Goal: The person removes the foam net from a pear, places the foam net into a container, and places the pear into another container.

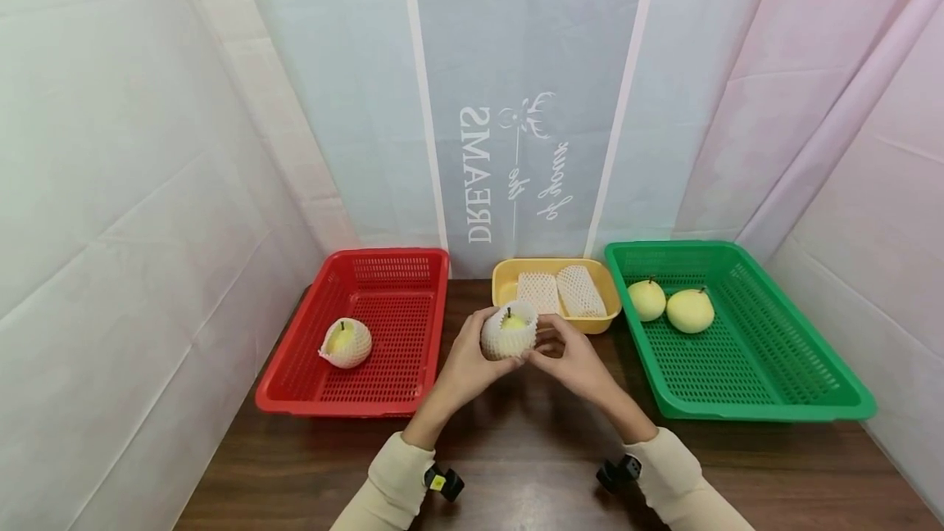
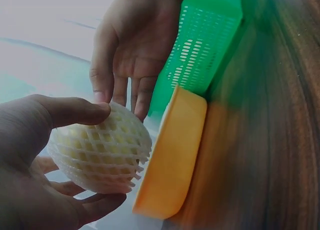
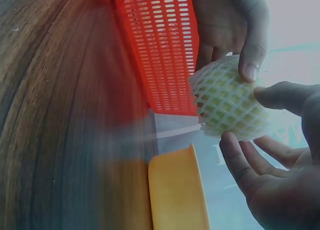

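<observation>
A pear in a white foam net sleeve is held up between both hands over the table, its stem at the top. My left hand grips it from the left, thumb on the near side and fingers behind and under it, as the left wrist view shows. From the right, my right hand holds the netted pear with the tips of its thumb and fingers. The net's cut edge flares out around the pear. Just beyond the hands, a yellow basket contains white foam net sleeves lying flat.
On the left stands a red basket with one net-wrapped pear inside. A green basket on the right contains two bare pears. All stand on a dark wooden table, with a printed curtain behind.
</observation>
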Action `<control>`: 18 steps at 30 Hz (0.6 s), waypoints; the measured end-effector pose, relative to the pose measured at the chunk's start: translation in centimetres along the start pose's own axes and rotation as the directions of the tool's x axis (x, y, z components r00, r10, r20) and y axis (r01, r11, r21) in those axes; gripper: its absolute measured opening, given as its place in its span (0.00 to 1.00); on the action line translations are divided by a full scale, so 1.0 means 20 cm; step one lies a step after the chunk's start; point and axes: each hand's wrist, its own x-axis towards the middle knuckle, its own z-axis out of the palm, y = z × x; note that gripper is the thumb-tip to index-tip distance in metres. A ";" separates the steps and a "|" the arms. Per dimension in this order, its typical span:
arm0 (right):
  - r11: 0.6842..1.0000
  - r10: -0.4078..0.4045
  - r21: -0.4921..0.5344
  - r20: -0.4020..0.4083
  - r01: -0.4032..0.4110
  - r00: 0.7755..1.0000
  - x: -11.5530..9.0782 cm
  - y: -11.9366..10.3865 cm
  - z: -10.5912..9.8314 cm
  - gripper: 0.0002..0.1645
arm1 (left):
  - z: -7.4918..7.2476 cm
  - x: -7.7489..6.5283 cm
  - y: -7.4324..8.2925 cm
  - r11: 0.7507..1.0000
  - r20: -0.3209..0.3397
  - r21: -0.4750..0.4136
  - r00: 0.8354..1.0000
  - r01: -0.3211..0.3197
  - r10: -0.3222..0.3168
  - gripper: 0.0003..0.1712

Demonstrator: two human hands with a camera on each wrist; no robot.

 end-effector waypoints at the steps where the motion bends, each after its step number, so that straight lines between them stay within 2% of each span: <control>1: 1.000 0.009 -0.003 0.003 -0.009 1.000 0.00 0.00 0.00 0.29 | 0.01 0.00 0.00 1.000 -0.002 0.003 1.000 0.001 -0.001 0.48; 18: 0.997 0.048 -0.060 0.028 -0.046 0.998 -0.06 0.06 -0.02 0.31 | 0.11 -0.05 -0.09 1.000 -0.008 -0.001 1.000 -0.009 0.009 0.47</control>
